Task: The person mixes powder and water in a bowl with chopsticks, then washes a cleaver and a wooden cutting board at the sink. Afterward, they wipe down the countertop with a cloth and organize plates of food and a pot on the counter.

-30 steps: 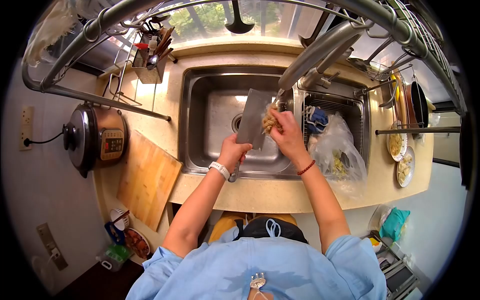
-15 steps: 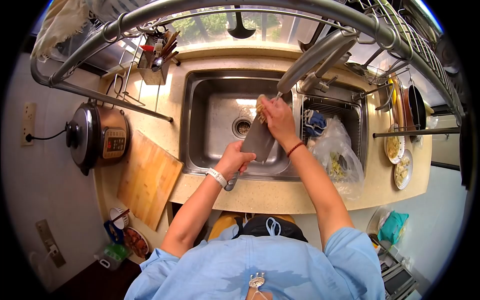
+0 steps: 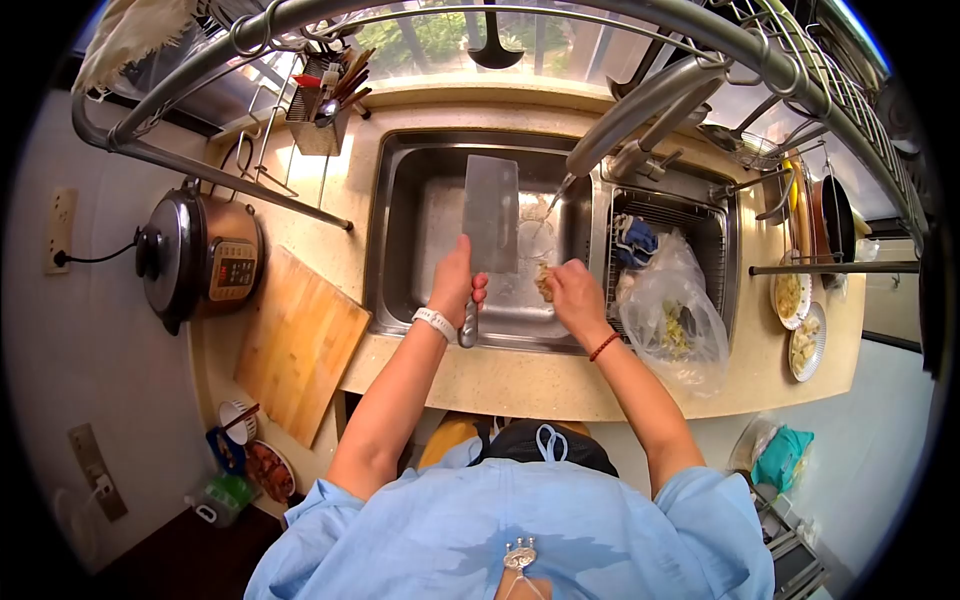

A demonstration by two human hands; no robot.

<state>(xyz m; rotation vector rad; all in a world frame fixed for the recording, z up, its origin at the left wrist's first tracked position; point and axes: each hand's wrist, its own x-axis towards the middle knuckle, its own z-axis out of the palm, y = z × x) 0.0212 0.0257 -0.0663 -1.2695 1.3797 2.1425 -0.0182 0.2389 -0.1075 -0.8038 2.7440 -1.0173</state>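
No writing is legible. The left hand [image 3: 455, 285] grips a broad steel cleaver [image 3: 490, 215], blade pointing away; the right hand [image 3: 572, 295] clutches a tan scrubbing pad [image 3: 545, 280].

Kitchen counter with a steel sink under a sunlit window

A beige countertop [image 3: 520, 385] is lit by daylight from the window [image 3: 440, 35], beyond which greenery is seen. A steel sink [image 3: 400, 240] is set into it, and a white wall [image 3: 70, 340] with sockets is seen beside it.
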